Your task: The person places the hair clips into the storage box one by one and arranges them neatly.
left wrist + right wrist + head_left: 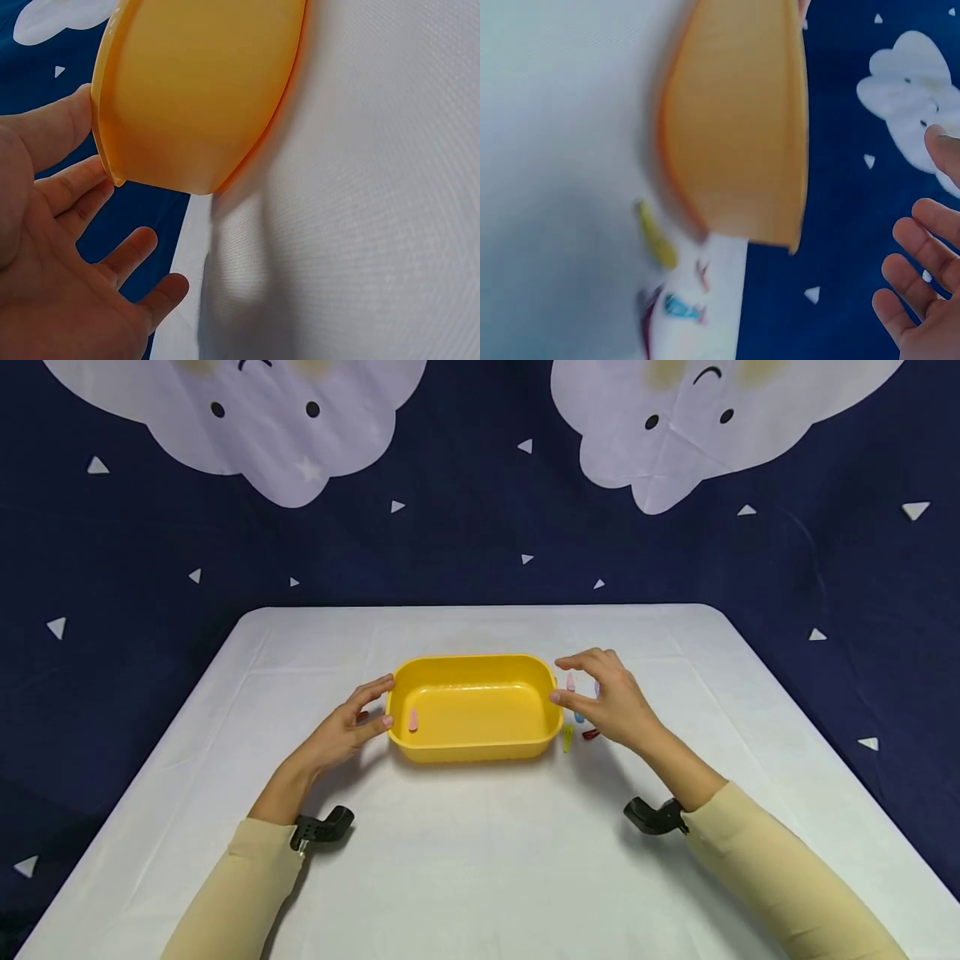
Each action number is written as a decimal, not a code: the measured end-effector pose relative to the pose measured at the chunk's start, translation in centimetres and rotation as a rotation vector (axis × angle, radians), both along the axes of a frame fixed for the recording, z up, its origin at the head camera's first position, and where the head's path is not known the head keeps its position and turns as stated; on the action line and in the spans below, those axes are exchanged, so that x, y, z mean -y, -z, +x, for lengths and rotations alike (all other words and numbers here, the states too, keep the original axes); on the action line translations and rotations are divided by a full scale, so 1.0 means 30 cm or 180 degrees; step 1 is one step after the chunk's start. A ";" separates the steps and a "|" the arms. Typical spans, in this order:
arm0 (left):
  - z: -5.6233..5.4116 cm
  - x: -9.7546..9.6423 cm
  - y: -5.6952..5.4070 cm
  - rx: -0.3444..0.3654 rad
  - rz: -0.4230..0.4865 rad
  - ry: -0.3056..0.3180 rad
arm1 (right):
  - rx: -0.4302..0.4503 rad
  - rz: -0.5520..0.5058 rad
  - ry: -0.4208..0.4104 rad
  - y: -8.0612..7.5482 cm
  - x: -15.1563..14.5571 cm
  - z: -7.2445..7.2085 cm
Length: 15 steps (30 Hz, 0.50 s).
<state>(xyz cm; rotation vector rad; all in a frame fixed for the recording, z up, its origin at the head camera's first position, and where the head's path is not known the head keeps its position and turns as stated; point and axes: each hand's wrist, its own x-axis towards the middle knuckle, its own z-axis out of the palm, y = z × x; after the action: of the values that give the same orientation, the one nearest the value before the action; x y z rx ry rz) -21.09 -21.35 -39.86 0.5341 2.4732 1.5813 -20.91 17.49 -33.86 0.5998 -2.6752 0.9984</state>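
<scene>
- Basin (480,706), yellow and oblong, is set upright on the white table (480,868), between the two hands; its open top is presumably kept upward so that small items are contained.
- Left hand (337,739) is placed at the basin's left end. Thumb and nearest fingers are touched to the rim, while the outer two are spread loose, as shown by the left wrist view. No curl round the wall is seen; light steadying is inferred.
- Right hand (618,706) is held by the opposite end, thumb and fingers parted, nothing pinched. A gap from the basin is shown by the right wrist view, so the weight is judged to be borne by the table.
- Pink clip (413,720) is lodged inside, near the left end.
- Yellow-green clip (567,738), dark red clip (591,735), blue clip (579,718) and further pink clip (571,682) are grouped outside, just beside the right end, probably for easy reach. Purple piece (597,688) is partly covered by the right hand; its form cannot be told.
</scene>
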 end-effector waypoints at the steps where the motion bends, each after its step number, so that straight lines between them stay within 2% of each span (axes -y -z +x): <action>1: 0.000 0.001 -0.001 0.0006 -0.0004 -0.0003 | 0.0026 0.0007 0.0043 0.008 -0.012 0.002; 10: 0.001 0.003 -0.004 0.0014 -0.0013 0.0010 | 0.0185 0.0128 0.0328 0.074 -0.115 0.017; 15: 0.000 0.003 -0.002 0.0012 0.0028 0.0027 | 0.0389 0.0263 0.0394 0.113 -0.158 -0.001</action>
<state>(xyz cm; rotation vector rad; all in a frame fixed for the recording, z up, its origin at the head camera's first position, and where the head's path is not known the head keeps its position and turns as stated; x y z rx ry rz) -21.08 -21.44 -39.81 0.5419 2.4590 1.5895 -20.93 22.22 -37.26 0.3942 -2.8325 0.9232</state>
